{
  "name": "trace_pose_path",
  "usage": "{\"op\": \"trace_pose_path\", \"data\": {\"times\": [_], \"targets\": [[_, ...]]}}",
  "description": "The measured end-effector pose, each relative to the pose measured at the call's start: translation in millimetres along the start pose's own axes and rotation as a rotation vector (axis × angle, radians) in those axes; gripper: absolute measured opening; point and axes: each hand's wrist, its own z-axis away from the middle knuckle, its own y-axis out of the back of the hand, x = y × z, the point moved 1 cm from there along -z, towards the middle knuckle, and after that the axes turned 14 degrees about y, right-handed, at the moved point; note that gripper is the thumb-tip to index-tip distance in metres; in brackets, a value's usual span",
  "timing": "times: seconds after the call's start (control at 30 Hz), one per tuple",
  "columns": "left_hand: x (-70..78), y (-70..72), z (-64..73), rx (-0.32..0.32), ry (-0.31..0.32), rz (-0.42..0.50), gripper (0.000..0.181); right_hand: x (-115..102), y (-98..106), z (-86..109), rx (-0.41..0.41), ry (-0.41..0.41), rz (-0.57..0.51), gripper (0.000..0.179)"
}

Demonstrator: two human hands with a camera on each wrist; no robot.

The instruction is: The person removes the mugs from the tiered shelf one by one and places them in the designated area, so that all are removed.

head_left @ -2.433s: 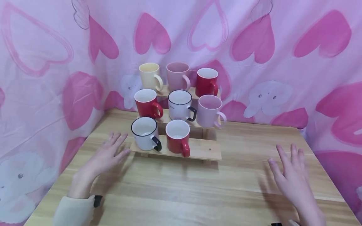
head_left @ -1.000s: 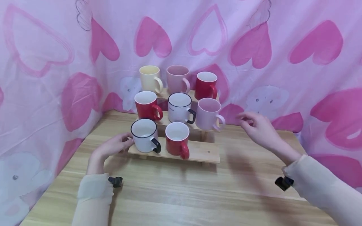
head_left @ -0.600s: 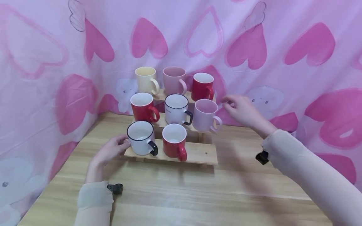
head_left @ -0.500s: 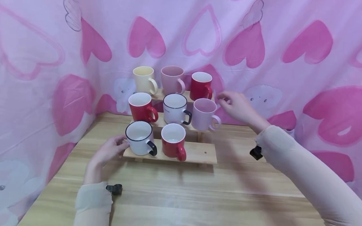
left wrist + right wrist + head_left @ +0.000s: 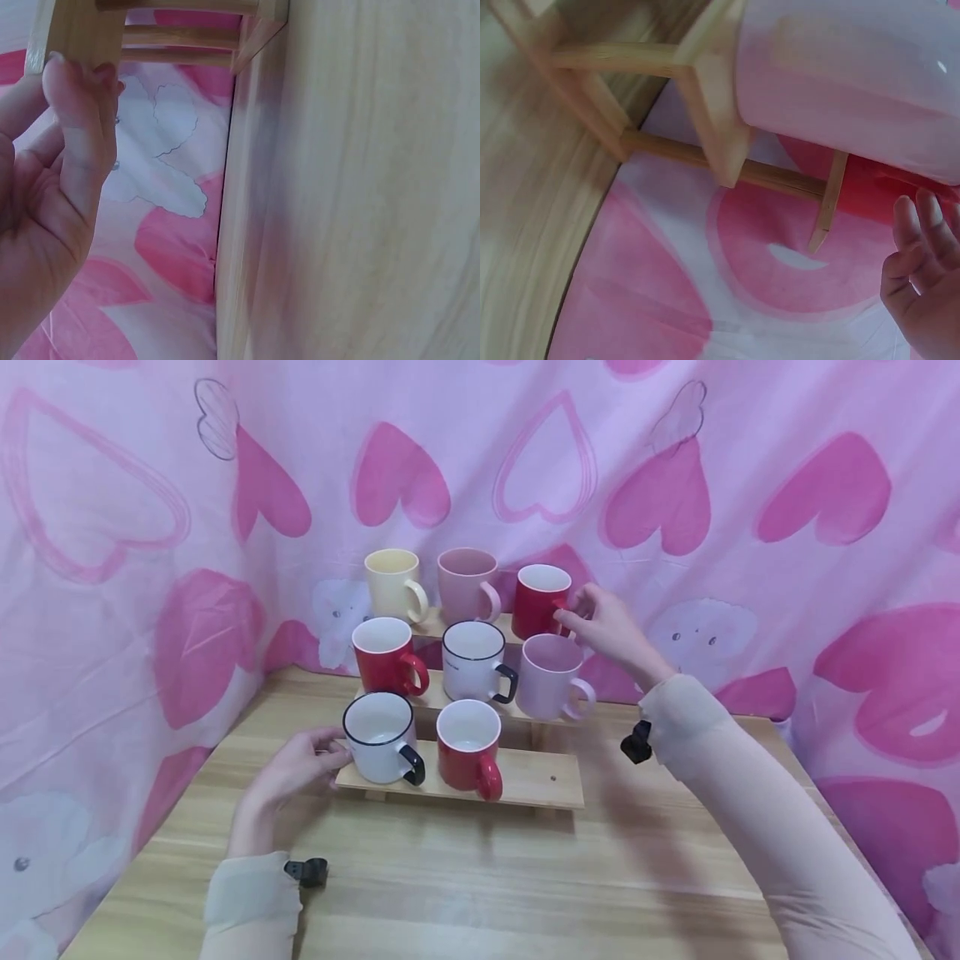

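Note:
A three-step wooden rack (image 5: 536, 777) bears several mugs. My left hand (image 5: 296, 770) holds the left end of its lowest board, beside a white mug (image 5: 375, 752) with a black rim. In the left wrist view, thumb and fingers meet the board's end (image 5: 86, 37). At the top step's right end, my right hand (image 5: 613, 631) pinches the handle of a red mug (image 5: 534, 610), which stands on the board. The right wrist view shows only part of this red mug (image 5: 866, 191), behind a pale pink mug (image 5: 840, 67); the handle grip is unclear there.
Cream (image 5: 392, 589) and dusty pink (image 5: 465, 589) mugs share the top step. On the middle step stand a red mug (image 5: 382, 660), a white mug (image 5: 468, 664) and the pale pink mug. Another red mug (image 5: 465, 760) is on the lowest step. Heart-patterned cloth (image 5: 540, 460) hangs behind the table (image 5: 450, 877).
From the table's right side, my right hand has moved up and left to the top red mug's handle. The left hand has come in from the left onto the rack's lowest board.

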Motion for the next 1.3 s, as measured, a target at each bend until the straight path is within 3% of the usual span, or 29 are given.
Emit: {"op": "trace_pose_path", "data": {"times": [0.13, 0.33, 0.4, 0.67, 0.9, 1.07, 1.3], "targets": [[-0.6, 3.3, 1.5, -0.012, -0.009, 0.040, 0.049, 1, 1, -6.8, -0.034, -0.052, -0.078, 0.033], [-1.0, 6.5, 0.8, -0.019, -0.022, 0.046, 0.051, 0, -1, -11.5, -0.057, -0.206, -0.369, 0.028], [-1.2, 7.5, 0.5, -0.022, -0.023, 0.048, 0.051, 1, -2, -12.2, -0.051, -0.226, -0.406, 0.027], [1.9, 10.5, -1.7, -0.018, -0.033, 0.034, 0.048, 0, 3, -11.3, -0.001, -0.217, -0.323, 0.031], [4.2, 10.3, -4.0, -0.030, -0.038, 0.040, 0.049, 2, 13, -1.2, 0.052, -0.181, -0.345, 0.034], [2.1, 11.3, -2.6, -0.035, -0.040, 0.039, 0.048, -7, 23, 3.3, 0.090, -0.172, -0.365, 0.037], [1.0, 12.9, -1.1, -0.040, -0.051, 0.034, 0.048, -22, 37, 17.3, 0.187, -0.148, -0.268, 0.038]]}}
